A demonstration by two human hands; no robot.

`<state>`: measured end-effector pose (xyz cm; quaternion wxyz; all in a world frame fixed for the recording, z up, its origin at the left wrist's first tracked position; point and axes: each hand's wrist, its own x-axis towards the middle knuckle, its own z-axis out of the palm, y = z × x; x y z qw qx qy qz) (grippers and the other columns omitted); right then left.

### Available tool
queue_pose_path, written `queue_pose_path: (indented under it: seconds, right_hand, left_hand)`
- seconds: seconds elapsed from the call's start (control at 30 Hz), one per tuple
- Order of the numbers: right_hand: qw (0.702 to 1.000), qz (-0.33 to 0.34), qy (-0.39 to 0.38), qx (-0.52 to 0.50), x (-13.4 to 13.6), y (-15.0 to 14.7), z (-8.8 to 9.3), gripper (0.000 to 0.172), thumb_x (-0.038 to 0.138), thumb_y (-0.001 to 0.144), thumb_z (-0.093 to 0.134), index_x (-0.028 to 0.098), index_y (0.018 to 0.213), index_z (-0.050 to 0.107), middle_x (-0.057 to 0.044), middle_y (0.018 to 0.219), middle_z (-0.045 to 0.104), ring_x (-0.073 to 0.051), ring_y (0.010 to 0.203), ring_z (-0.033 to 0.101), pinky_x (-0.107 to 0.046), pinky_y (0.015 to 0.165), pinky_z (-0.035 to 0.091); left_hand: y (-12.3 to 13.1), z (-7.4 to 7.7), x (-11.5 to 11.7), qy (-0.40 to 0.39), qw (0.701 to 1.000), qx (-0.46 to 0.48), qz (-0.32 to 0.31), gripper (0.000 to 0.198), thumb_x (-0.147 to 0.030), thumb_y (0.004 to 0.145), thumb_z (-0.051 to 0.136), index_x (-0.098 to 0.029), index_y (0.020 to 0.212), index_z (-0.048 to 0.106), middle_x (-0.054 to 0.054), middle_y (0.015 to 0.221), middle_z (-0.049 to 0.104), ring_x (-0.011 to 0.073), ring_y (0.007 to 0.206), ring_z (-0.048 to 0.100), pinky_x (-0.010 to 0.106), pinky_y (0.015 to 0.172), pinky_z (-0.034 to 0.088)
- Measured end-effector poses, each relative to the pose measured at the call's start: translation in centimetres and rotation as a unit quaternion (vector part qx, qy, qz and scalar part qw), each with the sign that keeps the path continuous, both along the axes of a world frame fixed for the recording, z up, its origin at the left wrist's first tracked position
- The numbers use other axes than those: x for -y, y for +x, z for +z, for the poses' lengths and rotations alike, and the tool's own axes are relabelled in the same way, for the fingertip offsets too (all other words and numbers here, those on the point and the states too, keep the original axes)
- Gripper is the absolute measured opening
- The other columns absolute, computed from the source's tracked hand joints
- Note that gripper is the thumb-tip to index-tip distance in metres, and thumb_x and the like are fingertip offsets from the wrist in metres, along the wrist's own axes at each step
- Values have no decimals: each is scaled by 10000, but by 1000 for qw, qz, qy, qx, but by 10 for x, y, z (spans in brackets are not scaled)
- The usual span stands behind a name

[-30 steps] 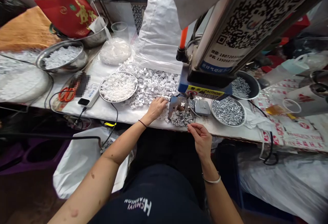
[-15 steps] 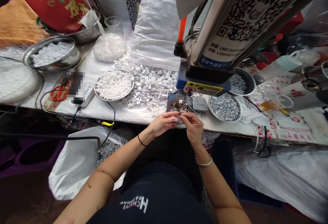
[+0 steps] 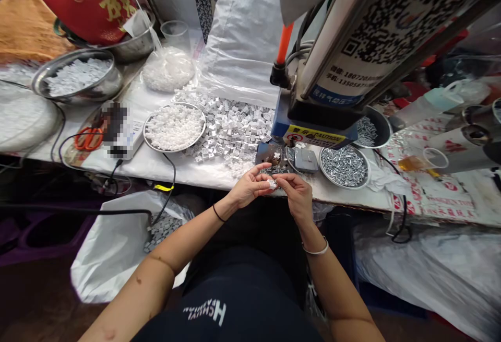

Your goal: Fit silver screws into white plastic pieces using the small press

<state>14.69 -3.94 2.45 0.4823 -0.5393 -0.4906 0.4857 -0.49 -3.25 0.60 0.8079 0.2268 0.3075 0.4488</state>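
Observation:
My left hand (image 3: 249,187) is closed in a pinch on a small white plastic piece (image 3: 271,184) in front of the press. Close beside it, the fingertips of my right hand (image 3: 297,193) are pressed together near that piece; what they hold, if anything, is too small to make out. Just beyond my fingers lies the dark metal base (image 3: 266,152) of the press, with a small white part (image 3: 276,155) on it. The blue press head (image 3: 313,132) with a yellow caution label hangs above. A grey block (image 3: 305,160) sits right of the base.
A pile of white-grey square pieces (image 3: 235,130) covers the table's middle. Left of it stands a plate of small white parts (image 3: 174,127). Metal pins fill a round dish (image 3: 344,167) at the right. Orange-handled scissors (image 3: 88,139) and a cable (image 3: 172,167) lie at the left.
My hands have come slightly toward me from the press base. The white piece in my left hand now shows more clearly, and my left index finger has lifted away from the pinch.

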Motion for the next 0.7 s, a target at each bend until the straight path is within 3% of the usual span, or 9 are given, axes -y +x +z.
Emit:
queue_pose_path:
  seconds: [0.23, 0.4, 0.5, 0.7]
  right_hand:
    - [984, -14, 117, 130, 7, 0, 0, 95, 340, 782, 654, 270, 807, 713, -11, 818, 693, -169, 810, 639, -309, 771, 512]
    - [938, 62, 248, 234, 6, 12, -7, 190, 260, 808, 616, 304, 969, 707, -27, 953, 721, -189, 849, 652, -355, 773, 543]
    - [917, 103, 303, 238, 5, 20, -11, 238, 230, 778, 647, 309, 997, 699, -23, 988, 726, -196, 836, 660, -370, 736, 560]
    - [912, 101, 334, 217, 4, 20, -10, 248, 185, 777, 649, 310, 985, 700, -20, 1002, 724, -200, 854, 666, -383, 728, 572]
  left_hand:
    - [4, 2, 3, -45, 999, -5, 25, 481, -158, 640, 772, -165, 1092, 607, 28, 876, 693, 115, 748, 655, 264, 753, 521]
    - [3, 2, 5, -61, 998, 10, 26, 458, -149, 634, 776, -177, 1064, 620, 16, 859, 683, 107, 758, 649, 246, 748, 508]
    - [1, 2, 4, -37, 999, 9, 16, 485, -147, 635, 776, -181, 1091, 612, 10, 840, 671, 104, 747, 642, 246, 742, 502]
    - [1, 2, 1, -14, 1000, 11, 8, 482, -136, 614, 786, -181, 1067, 628, 8, 807, 659, 108, 723, 634, 255, 720, 510]
